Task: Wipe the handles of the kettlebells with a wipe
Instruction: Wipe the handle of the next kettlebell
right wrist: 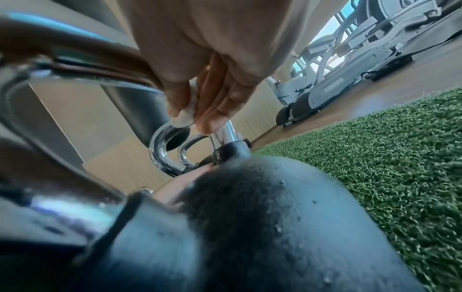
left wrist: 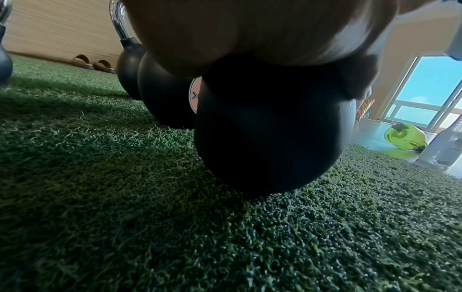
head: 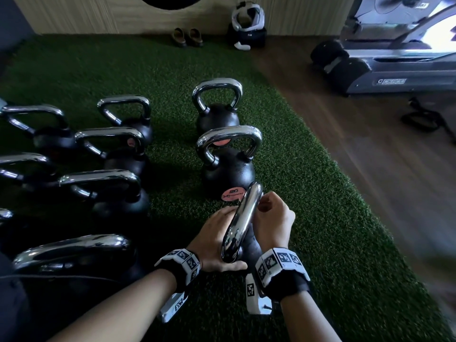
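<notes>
Both forearms enter from 6 o'clock in the head view, wrist bands with printed markers on each. Nearest kettlebell (head: 246, 245) sits on the green turf (head: 333, 193) between the hands, its chrome handle (head: 243, 220) running from 6 toward 12 o'clock. Left hand (head: 217, 240) lies at the handle's 9 o'clock side, palm against the near end, thumb under it; fingers hidden behind the chrome, so how far they curl I cannot tell. Right hand (head: 272, 218) at 3 o'clock, fingers curled, pinching a small white wipe (right wrist: 183, 116) between thumb and fingertips (right wrist: 212, 122), pressed to the handle's far end by the black collar. Two more kettlebells stand in line at 12 o'clock, nearer one with a pink label (head: 232, 193). More kettlebells in rows at 9 o'clock. Pair of shoes (head: 187, 37) by the far wall, treadmill (head: 385, 58) at 2 o'clock on wood floor.
</notes>
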A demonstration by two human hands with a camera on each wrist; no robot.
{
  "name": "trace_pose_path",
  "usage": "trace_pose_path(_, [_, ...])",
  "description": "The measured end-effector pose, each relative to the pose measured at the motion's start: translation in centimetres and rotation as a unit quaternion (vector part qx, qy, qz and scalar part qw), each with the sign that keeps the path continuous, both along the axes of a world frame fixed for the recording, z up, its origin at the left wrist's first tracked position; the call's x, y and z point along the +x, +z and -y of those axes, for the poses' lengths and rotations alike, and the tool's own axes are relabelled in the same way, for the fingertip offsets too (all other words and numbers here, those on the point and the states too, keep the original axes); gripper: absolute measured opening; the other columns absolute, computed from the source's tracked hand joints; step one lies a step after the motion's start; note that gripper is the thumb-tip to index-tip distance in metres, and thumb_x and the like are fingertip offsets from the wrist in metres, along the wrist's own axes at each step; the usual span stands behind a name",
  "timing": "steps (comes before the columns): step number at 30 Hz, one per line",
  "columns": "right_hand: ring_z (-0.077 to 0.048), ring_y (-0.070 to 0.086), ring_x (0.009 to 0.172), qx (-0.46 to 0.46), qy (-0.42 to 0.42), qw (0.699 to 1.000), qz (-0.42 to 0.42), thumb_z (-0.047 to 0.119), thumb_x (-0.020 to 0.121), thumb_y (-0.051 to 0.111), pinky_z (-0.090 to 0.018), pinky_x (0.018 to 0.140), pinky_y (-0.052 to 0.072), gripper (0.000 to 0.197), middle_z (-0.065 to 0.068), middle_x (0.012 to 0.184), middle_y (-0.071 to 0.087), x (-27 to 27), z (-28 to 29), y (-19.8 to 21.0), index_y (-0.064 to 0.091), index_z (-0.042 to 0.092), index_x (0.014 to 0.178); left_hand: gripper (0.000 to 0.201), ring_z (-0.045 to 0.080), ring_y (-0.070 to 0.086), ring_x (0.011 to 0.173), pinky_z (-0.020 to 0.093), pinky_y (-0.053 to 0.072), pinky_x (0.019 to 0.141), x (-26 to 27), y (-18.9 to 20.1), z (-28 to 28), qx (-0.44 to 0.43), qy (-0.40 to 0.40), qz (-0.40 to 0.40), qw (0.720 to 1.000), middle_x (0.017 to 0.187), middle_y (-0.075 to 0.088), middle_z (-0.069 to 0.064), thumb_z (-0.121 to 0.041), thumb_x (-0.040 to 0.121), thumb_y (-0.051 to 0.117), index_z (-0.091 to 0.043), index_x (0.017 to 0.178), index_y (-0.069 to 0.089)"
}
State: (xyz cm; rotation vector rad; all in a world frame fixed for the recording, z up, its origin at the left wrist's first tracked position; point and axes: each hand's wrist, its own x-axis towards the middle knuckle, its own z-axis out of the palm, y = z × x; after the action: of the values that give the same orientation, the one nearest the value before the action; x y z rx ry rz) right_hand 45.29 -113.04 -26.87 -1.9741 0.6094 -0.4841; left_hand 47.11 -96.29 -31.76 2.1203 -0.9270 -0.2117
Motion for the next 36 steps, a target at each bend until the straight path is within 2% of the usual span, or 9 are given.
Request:
trace_pose_path(5, [0.004, 0.049, 0.052, -0.029, -0.014, 0.999, -0.044, 0.007, 0.084, 0.072, -0.003, 0.05, 0.038, 0.016, 0.013, 0.059, 0.059, 1.5, 0.5, 0.3, 0.068, 0.01, 0.069, 0.118, -0.013, 0.008, 0.143, 0.033, 0.013, 0.122, 0.1, -0.5, -0.1, -0.019, -0.003, 0.019, 1.0, 0.151, 0.016, -0.023, -0.058, 0.063, 0.088, -0.053, 0.144, 0.003])
trace_pose_path(10, [-0.006, 0.047, 0.052, -0.046, -0.008, 0.99, -0.135, 0.014, 0.088, 0.067, -0.023, 0.054, 0.035, 0.026, 0.005, 0.058, 0.056, 2.3, 0.5, 0.2, 0.061, 0.012, 0.063, 0.118, 0.016, 0.027, 0.149, 0.05, 0.027, 0.124, 0.4, -1.4, 0.0, -0.031, -0.002, 0.013, 0.999, 0.155, 0.027, -0.01, -0.064, 0.061, 0.083, -0.046, 0.151, 0.008])
trace_pose_path(17, [-0.015, 0.053, 0.06, -0.059, 0.043, 0.982, -0.177, 0.01, 0.094, 0.061, -0.013, 0.048, 0.038, 0.014, -0.011, 0.087, 0.072, 2.4, 0.2, 0.1, 0.071, 0.003, 0.086, 0.122, 0.024, 0.037, 0.147, 0.049, 0.033, 0.122, 0.6, -1.4, 0.1, -0.043, -0.013, 0.035, 0.998, 0.156, 0.036, 0.005, -0.059, 0.061, 0.09, -0.027, 0.155, 0.019])
trace_pose_path(22, [-0.013, 0.057, 0.063, -0.091, 0.105, 0.962, -0.233, 0.019, 0.1, 0.057, -0.023, 0.052, 0.044, 0.02, -0.008, 0.085, 0.071, 1.8, 2.2, 1.7, 0.067, 0.009, 0.086, 0.13, 0.025, 0.026, 0.151, 0.041, 0.021, 0.129, 1.0, -1.8, 0.2, 0.102, -0.03, 0.084, 0.991, 0.16, 0.026, 0.006, -0.064, 0.058, 0.088, -0.009, 0.157, 0.023])
trace_pose_path(26, [-0.022, 0.072, 0.085, -0.166, 0.121, 0.974, -0.092, 0.002, 0.095, 0.062, -0.031, 0.079, 0.06, 0.026, -0.01, 0.108, 0.077, 1.8, 4.4, 3.8, 0.074, 0.015, 0.114, 0.113, 0.016, 0.027, 0.154, 0.035, 0.024, 0.128, 3.7, 1.0, -0.6, 0.191, -0.055, -0.13, 0.971, 0.168, 0.025, -0.001, -0.042, 0.072, 0.088, -0.026, 0.163, 0.021])
trace_pose_path(29, [-0.021, 0.071, 0.106, -0.207, 0.249, 0.945, -0.043, -0.005, 0.088, 0.067, -0.025, 0.094, 0.052, 0.044, -0.006, 0.122, 0.073, 3.2, 5.3, 5.0, 0.074, 0.02, 0.125, 0.062, 0.022, 0.057, 0.136, 0.039, 0.04, 0.119, 5.0, 5.9, -1.3, 0.091, 0.05, -0.298, 0.949, 0.142, 0.064, 0.008, -0.009, 0.081, 0.069, -0.028, 0.139, 0.062])
trace_pose_path(31, [-0.019, 0.072, 0.099, -0.268, 0.328, 0.905, -0.025, 0.004, 0.083, 0.077, -0.029, 0.094, 0.057, 0.035, -0.003, 0.115, 0.074, 4.4, 5.4, 5.2, 0.079, 0.021, 0.113, 0.042, 0.016, 0.07, 0.116, 0.042, 0.048, 0.112, 4.5, 8.6, -1.5, 0.005, 0.118, -0.309, 0.944, 0.115, 0.078, -0.002, -0.041, 0.072, 0.078, -0.032, 0.113, 0.077])
trace_pose_path(33, [-0.015, 0.07, 0.085, -0.302, 0.377, 0.874, -0.042, 0.009, 0.076, 0.078, -0.033, 0.082, 0.06, 0.025, 0.004, 0.098, 0.073, 5.0, 5.0, 5.1, 0.079, 0.021, 0.098, 0.059, 0.007, 0.071, 0.106, 0.032, 0.053, 0.103, 2.6, 11.3, -0.5, 0.067, 0.108, -0.261, 0.957, 0.108, 0.078, -0.012, -0.069, 0.065, 0.079, -0.034, 0.113, 0.076])
trace_pose_path(36, [-0.013, 0.06, 0.068, -0.299, 0.405, 0.863, -0.038, 0.008, 0.069, 0.067, -0.03, 0.067, 0.054, 0.016, 0.012, 0.078, 0.058, 5.1, 4.6, 4.8, 0.07, 0.021, 0.078, 0.046, 0.011, 0.073, 0.087, 0.026, 0.058, 0.076, -0.1, 12.8, 2.3, 0.213, 0.111, -0.081, 0.967, 0.092, 0.076, -0.007, -0.053, 0.068, 0.085, -0.023, 0.101, 0.072])
